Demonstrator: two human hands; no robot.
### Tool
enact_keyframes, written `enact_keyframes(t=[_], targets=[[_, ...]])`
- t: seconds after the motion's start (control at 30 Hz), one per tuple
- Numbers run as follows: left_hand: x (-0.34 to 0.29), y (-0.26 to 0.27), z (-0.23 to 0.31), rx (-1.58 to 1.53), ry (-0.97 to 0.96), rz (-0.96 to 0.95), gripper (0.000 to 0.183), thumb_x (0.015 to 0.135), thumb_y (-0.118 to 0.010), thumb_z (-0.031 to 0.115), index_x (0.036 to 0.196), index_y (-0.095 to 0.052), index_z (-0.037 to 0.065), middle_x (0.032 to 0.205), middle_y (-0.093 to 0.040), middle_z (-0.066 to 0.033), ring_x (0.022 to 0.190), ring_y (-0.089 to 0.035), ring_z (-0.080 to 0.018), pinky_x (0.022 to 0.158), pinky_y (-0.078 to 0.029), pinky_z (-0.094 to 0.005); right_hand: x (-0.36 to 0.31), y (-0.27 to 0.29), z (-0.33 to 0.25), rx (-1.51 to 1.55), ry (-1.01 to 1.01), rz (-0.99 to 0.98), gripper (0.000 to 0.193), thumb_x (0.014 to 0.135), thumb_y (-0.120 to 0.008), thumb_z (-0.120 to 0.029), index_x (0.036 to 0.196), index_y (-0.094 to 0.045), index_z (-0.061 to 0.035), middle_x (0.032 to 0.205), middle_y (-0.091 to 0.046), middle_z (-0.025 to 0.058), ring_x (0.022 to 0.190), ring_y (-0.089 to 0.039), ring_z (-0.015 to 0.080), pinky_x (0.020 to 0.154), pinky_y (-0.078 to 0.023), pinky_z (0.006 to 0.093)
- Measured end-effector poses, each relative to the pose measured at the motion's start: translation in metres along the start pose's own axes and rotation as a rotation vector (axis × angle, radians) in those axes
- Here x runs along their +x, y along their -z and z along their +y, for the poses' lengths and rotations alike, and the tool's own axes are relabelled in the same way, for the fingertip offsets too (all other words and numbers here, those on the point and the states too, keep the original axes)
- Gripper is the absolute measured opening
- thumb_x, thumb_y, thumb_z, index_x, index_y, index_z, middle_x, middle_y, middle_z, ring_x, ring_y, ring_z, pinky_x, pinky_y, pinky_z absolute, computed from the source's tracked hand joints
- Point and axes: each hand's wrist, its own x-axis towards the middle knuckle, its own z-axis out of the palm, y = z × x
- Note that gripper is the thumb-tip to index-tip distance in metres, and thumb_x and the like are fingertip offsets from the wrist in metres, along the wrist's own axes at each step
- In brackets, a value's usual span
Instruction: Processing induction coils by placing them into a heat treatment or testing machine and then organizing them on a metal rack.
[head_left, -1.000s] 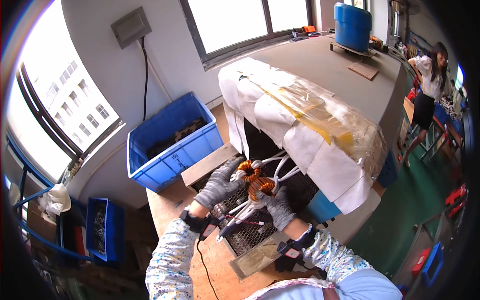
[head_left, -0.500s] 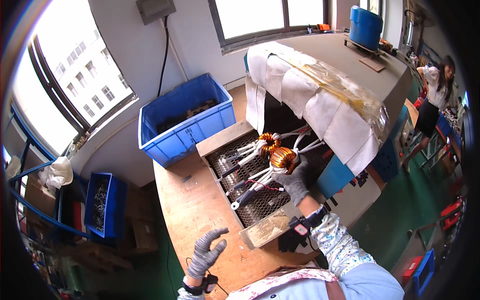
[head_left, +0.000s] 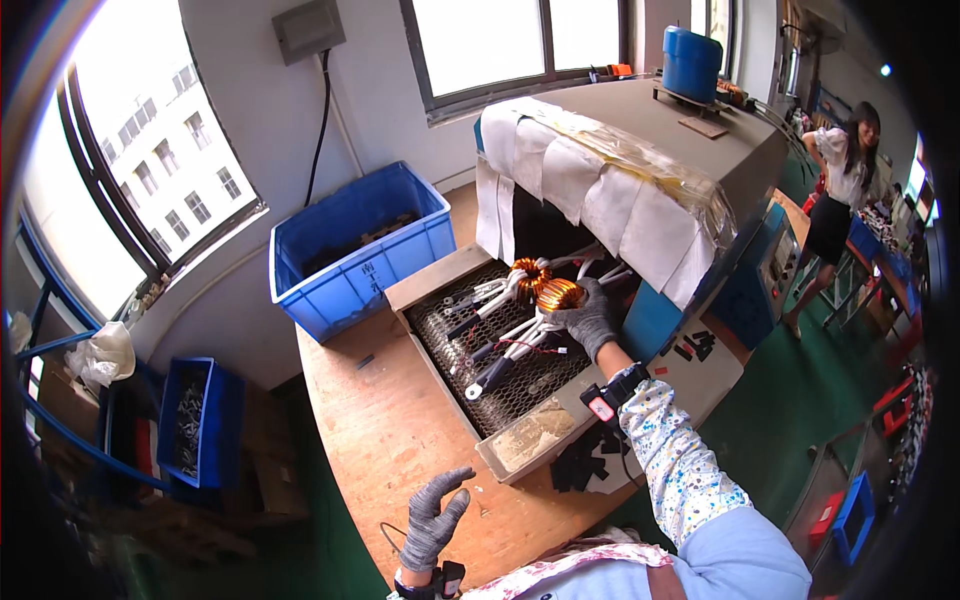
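As our grey-gloved right hand (head_left: 592, 322) clamps its fingers on the nearer ring-shaped copper-wire coil (head_left: 560, 293), the grey-gloved left hand's (head_left: 434, 522) spread apart, we seem to be positioning it and need a gentle release.

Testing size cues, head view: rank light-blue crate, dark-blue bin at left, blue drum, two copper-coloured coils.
1. Light-blue crate
2. Dark-blue bin
3. Blue drum
4. Near coil at right hand, far coil: too alike to rank.
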Motion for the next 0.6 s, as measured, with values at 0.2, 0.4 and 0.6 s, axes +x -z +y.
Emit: enact_keyframes(t=[0.2, 0.4, 0.6], targets=[[-0.008, -0.007, -0.007, -0.022, 0.088, -0.060, 0.027, 0.083, -0.061, 0.006, 0.109, -0.062, 0.001, 0.104, -0.065, -0.0108, 0.099, -0.060, -0.0183, 0.088, -0.045, -0.0305, -0.016, -0.005, 0.019, -0.340, 0.154, 0.086, 0.089, 0.064, -0.074, -0.036, 0.134, -0.030, -0.0033, 0.120, -0.050, 0.0217, 0.112, -0.050, 0.0317, 0.094, -0.041, 0.0407], [0.015, -0.027, -0.005, 0.026, -0.073, -0.127, 0.026, 0.082, -0.061, 0.004, 0.107, -0.063, 0.001, 0.101, -0.066, -0.0113, 0.095, -0.061, -0.0188, 0.086, -0.045, -0.0308, -0.074, 0.007, -0.031, -0.690, 0.191, -0.037, 0.104, 0.067, -0.065, -0.045, 0.142, -0.006, -0.0017, 0.141, -0.022, 0.0305, 0.129, -0.026, 0.0459, 0.107, -0.024, 0.0435], [0.020, -0.068, 0.029, 0.128, -0.174, -0.282, 0.028, 0.081, -0.060, 0.005, 0.109, -0.061, 0.001, 0.101, -0.064, -0.0136, 0.094, -0.062, -0.0225, 0.085, -0.047, -0.0308, -0.160, 0.078, -0.042, -0.419, 0.468, -0.882, 0.053, 0.078, -0.057, -0.028, 0.126, -0.046, -0.0061, 0.119, -0.054, 0.0198, 0.109, -0.053, 0.0320, 0.094, -0.042, 0.0380]])
